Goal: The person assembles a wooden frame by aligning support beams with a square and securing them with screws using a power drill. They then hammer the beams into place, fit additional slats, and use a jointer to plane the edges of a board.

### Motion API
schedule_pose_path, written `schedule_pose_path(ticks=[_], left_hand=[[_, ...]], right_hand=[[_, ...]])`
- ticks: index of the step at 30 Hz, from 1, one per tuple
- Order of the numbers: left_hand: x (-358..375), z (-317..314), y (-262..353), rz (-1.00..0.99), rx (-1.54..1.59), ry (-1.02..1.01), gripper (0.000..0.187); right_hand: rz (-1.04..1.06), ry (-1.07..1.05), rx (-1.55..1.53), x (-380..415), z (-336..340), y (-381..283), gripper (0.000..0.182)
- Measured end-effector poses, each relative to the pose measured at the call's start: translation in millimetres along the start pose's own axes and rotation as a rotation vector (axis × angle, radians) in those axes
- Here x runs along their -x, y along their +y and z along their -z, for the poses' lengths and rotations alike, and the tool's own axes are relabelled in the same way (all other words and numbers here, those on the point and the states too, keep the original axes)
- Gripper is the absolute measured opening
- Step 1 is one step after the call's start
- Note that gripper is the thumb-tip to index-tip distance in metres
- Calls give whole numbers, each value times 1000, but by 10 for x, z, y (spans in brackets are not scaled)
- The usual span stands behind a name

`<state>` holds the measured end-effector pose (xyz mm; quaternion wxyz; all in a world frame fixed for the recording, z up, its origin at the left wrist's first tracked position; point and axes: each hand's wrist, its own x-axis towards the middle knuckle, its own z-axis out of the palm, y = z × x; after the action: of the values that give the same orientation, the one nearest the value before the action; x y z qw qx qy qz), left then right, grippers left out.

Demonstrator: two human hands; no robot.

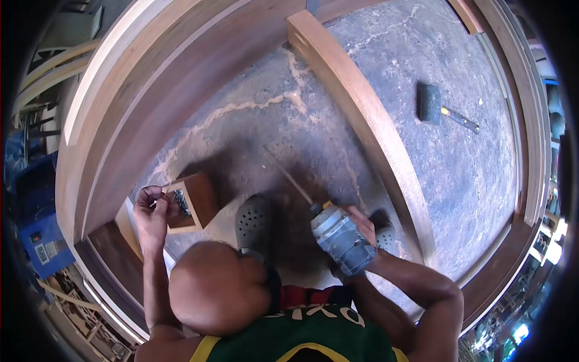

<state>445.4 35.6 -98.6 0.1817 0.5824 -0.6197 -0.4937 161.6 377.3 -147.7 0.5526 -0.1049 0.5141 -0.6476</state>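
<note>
My left hand (152, 217) is closed in a pinch on a thin screw-like piece (169, 187), too small to make out fully. It is beside a small wooden box (204, 196) whose opening shows small metal screws (180, 202). My right hand (360, 228) grips a worn grey power drill (342, 238), partly hiding my fingers. The drill's long thin bit (295, 183) points up and left over the floor, its tip blurred and touching no wood that I can see.
A large curved wooden frame (129, 120) surrounds me, with a wooden crossbar (368, 114) to my right. Beyond it, a black-headed mallet (429, 104) lies on the cracked concrete floor (253, 127). My bare knee (217, 289) is close to my left arm. A blue case (45, 241) stands outside the frame.
</note>
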Motion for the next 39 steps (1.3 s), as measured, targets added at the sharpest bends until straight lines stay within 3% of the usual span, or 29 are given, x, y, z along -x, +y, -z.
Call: schedule_pose_path(ticks=[1, 3, 5, 7, 8, 10, 14, 21, 24, 26, 30, 32, 39], left_hand=[[-59, -66, 181, 17, 54, -43, 24], [-233, -344, 461, 142, 224, -131, 31], [-441, -825, 645, 354, 408, -154, 42], [-719, -1226, 463, 512, 710, -467, 31], [-836, -1456, 401, 569, 819, -558, 26], [-948, -1864, 387, 548, 1025, -734, 21], [-752, -2357, 762, 589, 1092, -660, 20], [-842, -2662, 681, 633, 1202, -712, 20], [-816, -2722, 700, 472, 1119, -772, 19], [-776, -2747, 744, 439, 1097, -696, 20], [-745, -2720, 768, 356, 1086, -717, 18], [-741, -2721, 756, 353, 1100, -726, 18], [-757, -2772, 764, 327, 966, -755, 18]], right_hand=[[9, 10, 0, -50, -73, -108, 57], [558, -18, 787, -189, -176, -249, 54], [573, -14, 745, -210, -142, -93, 44], [404, -52, 912, -109, 33, 325, 38], [157, 144, 626, -66, -161, 249, 40], [141, 160, 467, -110, -311, 216, 44], [115, 148, -174, -272, -384, 138, 60], [30, 241, -249, -322, -281, 438, 62], [166, 117, -366, -374, -292, 456, 54], [259, 138, -71, -434, -298, 441, 57], [250, 156, -25, -499, -350, 454, 55], [275, 255, -174, -506, -478, 370, 47], [331, 313, -309, -571, -476, 553, 45]])
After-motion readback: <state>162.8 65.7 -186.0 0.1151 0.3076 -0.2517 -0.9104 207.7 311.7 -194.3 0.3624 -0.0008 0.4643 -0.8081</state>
